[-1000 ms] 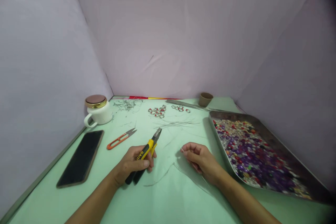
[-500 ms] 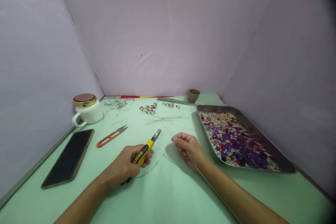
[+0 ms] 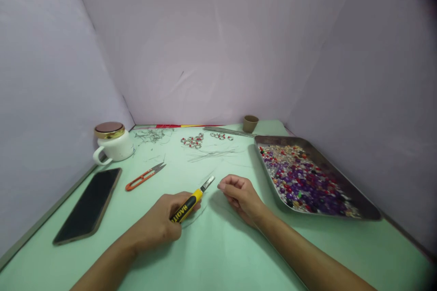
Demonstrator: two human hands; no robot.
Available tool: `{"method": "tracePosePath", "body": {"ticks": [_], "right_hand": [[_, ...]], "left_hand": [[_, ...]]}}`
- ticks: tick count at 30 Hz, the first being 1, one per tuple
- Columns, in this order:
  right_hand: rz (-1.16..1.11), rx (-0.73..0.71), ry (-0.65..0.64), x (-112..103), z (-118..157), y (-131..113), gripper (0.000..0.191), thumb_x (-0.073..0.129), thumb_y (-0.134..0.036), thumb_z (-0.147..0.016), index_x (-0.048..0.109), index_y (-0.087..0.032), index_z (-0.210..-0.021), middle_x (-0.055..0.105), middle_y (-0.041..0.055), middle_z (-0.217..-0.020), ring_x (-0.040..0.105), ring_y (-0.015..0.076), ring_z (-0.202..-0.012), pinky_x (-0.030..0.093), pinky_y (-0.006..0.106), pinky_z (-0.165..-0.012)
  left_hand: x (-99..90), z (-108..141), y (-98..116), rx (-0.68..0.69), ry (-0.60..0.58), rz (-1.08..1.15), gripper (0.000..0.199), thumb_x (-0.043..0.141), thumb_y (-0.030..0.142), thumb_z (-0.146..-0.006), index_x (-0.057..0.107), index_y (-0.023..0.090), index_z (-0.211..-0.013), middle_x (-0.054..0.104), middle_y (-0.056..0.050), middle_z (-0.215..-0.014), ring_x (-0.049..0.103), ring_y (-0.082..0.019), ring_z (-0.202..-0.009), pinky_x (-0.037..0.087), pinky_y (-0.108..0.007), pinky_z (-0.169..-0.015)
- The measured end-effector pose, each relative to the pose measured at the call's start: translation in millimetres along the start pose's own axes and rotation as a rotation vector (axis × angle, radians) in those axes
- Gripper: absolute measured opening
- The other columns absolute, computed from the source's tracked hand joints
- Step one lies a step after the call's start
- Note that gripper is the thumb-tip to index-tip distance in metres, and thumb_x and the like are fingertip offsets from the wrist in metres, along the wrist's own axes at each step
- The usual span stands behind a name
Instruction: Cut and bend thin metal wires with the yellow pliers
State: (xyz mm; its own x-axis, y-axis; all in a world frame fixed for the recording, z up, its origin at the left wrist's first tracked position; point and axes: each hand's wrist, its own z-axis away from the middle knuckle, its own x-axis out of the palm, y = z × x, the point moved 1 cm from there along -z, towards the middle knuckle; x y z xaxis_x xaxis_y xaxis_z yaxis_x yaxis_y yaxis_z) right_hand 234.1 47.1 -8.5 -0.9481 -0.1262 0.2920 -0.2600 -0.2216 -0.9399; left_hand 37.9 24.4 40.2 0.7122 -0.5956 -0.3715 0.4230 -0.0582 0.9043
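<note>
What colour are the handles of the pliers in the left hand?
Yellow and black, with black lettering on the yellow; the pliers show best in the head view, gripped by the left hand.

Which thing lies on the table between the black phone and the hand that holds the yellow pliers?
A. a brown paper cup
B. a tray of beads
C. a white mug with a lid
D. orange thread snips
D. The orange thread snips lie flat on the green table, right of the phone and left of the left hand gripping the yellow pliers.
</note>
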Motion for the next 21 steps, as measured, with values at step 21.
{"method": "tracePosePath", "body": {"ticks": [21], "right_hand": [[-0.028, -0.039, -0.049, -2.9, -1.4, 7.2, 0.014, 0.063, -0.025, -0.06, 0.054, -0.015, -0.064, 0.038, -0.0071, -0.043, 0.024, 0.0033, -0.035, 0.014, 0.019, -0.035]], "left_hand": [[10.9, 2.8, -11.4, 0.153, 0.073, -0.262, 0.04, 0.035, -0.003, -0.046, 0.051, 0.019, -0.075, 0.053, 0.001, -0.087, 0.05, -0.013, -0.073, 0.038, -0.022, -0.063]]}}
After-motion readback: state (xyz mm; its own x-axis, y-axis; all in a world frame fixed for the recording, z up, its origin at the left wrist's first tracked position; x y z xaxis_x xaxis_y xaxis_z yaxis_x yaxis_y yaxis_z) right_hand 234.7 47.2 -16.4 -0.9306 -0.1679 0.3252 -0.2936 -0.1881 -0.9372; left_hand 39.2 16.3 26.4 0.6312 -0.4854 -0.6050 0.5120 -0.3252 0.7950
